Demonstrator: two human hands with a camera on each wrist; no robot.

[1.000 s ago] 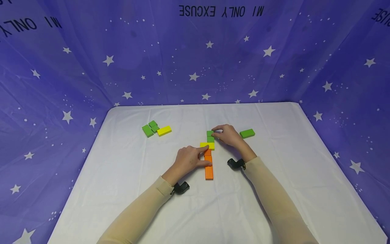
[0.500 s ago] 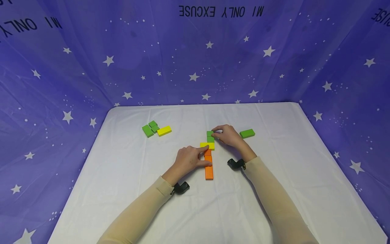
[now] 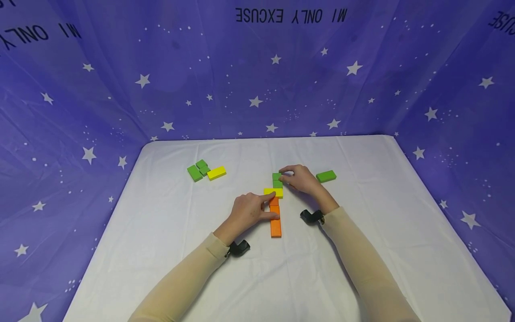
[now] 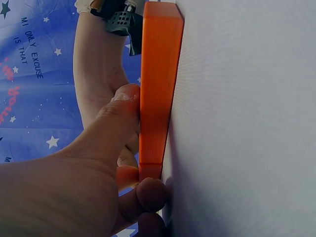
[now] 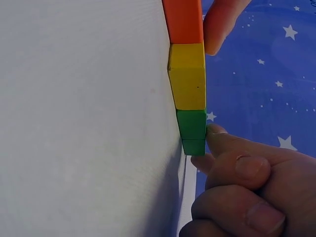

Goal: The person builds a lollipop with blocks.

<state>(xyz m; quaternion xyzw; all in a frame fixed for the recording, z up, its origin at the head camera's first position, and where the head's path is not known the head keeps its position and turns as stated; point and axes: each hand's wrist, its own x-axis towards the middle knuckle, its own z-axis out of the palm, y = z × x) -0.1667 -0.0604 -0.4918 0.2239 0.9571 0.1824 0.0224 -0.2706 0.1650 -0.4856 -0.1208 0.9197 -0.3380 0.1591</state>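
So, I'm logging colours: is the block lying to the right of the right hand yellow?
No, the block beside the right hand is green.

Purple-blue fabric (image 3: 241,44) hung behind and on both sides, white stars (image 3: 354,68) were scattered across it, black lettering (image 3: 291,15) ran upside down near the top, a white-covered table (image 3: 273,277) stood before it, its surface faintly creased, its far corners rounded

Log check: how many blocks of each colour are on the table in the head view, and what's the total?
Green blocks: 6
Yellow blocks: 2
Orange blocks: 2
Total: 10
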